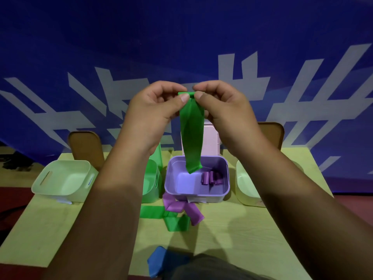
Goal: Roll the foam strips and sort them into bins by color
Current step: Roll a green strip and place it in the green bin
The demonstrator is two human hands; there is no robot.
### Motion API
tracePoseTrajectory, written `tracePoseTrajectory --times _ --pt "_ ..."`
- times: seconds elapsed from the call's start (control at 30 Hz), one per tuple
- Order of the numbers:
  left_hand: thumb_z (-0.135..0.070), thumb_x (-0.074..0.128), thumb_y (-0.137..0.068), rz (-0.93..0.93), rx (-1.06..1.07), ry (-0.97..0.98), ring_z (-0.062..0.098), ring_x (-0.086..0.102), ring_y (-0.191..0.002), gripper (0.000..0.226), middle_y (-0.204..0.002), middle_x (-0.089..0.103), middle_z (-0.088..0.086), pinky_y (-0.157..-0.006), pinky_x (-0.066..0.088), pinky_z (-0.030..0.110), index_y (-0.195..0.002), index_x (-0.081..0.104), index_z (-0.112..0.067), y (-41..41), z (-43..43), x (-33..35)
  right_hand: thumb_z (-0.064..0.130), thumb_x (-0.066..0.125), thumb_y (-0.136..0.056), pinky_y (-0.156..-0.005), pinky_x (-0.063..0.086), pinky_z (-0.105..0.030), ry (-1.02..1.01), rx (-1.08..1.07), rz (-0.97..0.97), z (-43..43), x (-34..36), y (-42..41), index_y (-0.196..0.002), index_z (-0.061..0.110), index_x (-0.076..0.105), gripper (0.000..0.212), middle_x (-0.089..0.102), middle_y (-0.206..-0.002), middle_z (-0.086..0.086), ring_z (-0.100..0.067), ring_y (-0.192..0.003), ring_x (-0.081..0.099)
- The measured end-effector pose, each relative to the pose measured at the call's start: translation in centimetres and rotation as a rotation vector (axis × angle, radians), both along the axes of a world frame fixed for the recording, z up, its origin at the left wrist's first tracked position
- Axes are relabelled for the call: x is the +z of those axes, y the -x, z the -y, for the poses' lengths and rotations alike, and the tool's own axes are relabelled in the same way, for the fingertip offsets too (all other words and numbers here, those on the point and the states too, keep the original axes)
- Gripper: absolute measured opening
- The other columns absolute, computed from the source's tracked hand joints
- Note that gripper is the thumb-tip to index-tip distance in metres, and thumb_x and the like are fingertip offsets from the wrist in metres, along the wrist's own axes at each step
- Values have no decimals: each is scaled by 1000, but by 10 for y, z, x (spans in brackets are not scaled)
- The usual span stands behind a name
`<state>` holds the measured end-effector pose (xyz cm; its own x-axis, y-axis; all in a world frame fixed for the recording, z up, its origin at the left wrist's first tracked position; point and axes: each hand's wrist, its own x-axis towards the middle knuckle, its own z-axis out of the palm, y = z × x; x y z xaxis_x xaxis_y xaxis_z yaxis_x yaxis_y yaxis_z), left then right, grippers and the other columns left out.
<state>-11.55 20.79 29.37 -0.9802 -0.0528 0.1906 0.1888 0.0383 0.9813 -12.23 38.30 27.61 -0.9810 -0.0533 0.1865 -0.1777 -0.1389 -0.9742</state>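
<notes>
A green foam strip (191, 138) hangs in the air above the table, its lower end dangling over the purple bin (175, 197). My left hand (153, 110) and my right hand (224, 110) pinch its top end between thumbs and fingers, side by side. Several rolled purple strips (210, 178) lie inside the purple bin. Loose green strips (175, 221) and a purple strip (181, 208) lie on the table in front of the bins. A green bin (150, 178) stands left of the purple one, mostly hidden behind my left forearm.
A pale bin (60, 178) stands at the table's left and another pale bin (244, 190) at the right. A blue strip (159, 261) lies at the near edge. A pink lid (211, 138) and two chair backs (84, 148) stand behind the table.
</notes>
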Motion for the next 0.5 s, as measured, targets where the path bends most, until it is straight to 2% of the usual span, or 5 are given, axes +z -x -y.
tracePoseTrajectory --times 0.1,0.17,0.3,0.37,0.5 --pt "-4 79 -95 -9 -2 13 23 75 -93 15 -96 76 8 -84 61 34 -104 79 -17 -2 2 1 26 73 -100 -93 63 -50 -35 0 -9 0 0 -4 -108 15 76 14 78 -99 -7 -24 -94 75" --pt "-6 80 -94 -10 -8 20 24 76 -95 16 -97 77 7 -86 61 36 -105 79 -18 -3 4 1 23 72 -101 -93 63 -53 -47 -16 -13 1 0 -5 -107 15 76 11 78 -96 -6 -23 -91 75" --pt "-6 81 -91 2 -17 -12 21 73 -96 22 -95 75 2 -89 59 35 -109 80 -18 -6 4 -2 23 74 -98 -92 60 -59 -77 -51 -41 3 -2 -7 -103 23 78 7 75 -98 -16 -35 -97 74" --pt "-3 78 -92 17 -23 -36 17 73 -93 26 -89 74 -4 -89 59 33 -116 77 -15 -7 3 -4 20 73 -98 -92 59 -60 -68 -53 -46 3 -1 -8 -102 22 77 6 73 -99 -20 -31 -93 73" --pt "-9 79 -94 42 -20 -84 26 79 -102 26 -104 81 10 -92 61 38 -120 75 -8 -10 -1 -4 15 73 -98 -90 59 -57 -73 -68 -45 2 2 -13 -103 20 77 8 72 -102 -23 -32 -90 72"
